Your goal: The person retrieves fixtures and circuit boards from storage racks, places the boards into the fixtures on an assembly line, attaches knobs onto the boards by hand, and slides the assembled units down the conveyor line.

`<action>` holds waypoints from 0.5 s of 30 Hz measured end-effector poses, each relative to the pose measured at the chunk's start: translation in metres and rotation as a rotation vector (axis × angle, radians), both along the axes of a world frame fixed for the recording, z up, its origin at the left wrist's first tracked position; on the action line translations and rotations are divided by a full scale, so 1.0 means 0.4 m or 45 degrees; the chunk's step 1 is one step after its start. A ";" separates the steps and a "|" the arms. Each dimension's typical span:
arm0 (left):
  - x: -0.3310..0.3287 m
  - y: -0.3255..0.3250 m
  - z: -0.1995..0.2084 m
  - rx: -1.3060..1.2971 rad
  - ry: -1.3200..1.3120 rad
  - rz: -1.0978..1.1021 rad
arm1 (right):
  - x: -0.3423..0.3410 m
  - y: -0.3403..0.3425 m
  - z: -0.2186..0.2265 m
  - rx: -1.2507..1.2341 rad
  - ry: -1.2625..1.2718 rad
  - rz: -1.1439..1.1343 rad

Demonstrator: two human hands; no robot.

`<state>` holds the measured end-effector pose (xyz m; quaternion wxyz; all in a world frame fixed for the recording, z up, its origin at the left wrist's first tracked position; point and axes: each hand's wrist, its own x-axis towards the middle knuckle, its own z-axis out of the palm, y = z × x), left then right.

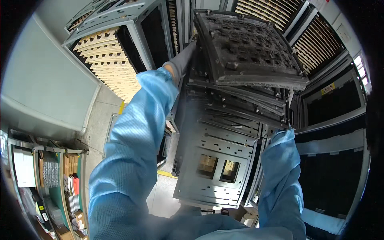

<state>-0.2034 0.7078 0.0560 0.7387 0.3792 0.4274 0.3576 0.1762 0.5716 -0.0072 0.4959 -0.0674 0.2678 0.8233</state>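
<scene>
A thick black tray [252, 44], its top marked with rows of square pockets and coated in grey dust, sits skewed at the top of a pile of thinner black trays [240, 100]. My left hand [183, 60], in a grey glove, reaches along the tray's left side and grips its edge; the fingertips are hidden behind it. My right hand [291, 95] shows only as a pale sliver by the tray's near right corner, so its fingers cannot be made out. Below the pile is a silver metal plate [224, 150] with slots and two square windows.
Metal-framed racks of cream slotted boards [106, 60] stand at left, with more cream boards [320, 44] at far right. Dark-panelled cabinet doors [332, 176] line the right side. A shelf [60, 152] with boxes and papers is at lower left, beside pale floor [105, 106].
</scene>
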 end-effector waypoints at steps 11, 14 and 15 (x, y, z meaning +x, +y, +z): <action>-0.077 0.011 -0.125 0.449 0.276 -0.183 | 0.234 -0.148 -0.634 0.287 -0.042 -0.668; -0.077 -0.028 -0.122 0.359 0.281 0.026 | 0.173 -0.138 -0.529 0.581 -0.863 -0.567; -0.085 0.010 -0.172 0.306 0.108 -0.013 | 0.139 -0.126 -0.474 0.684 -1.138 -0.519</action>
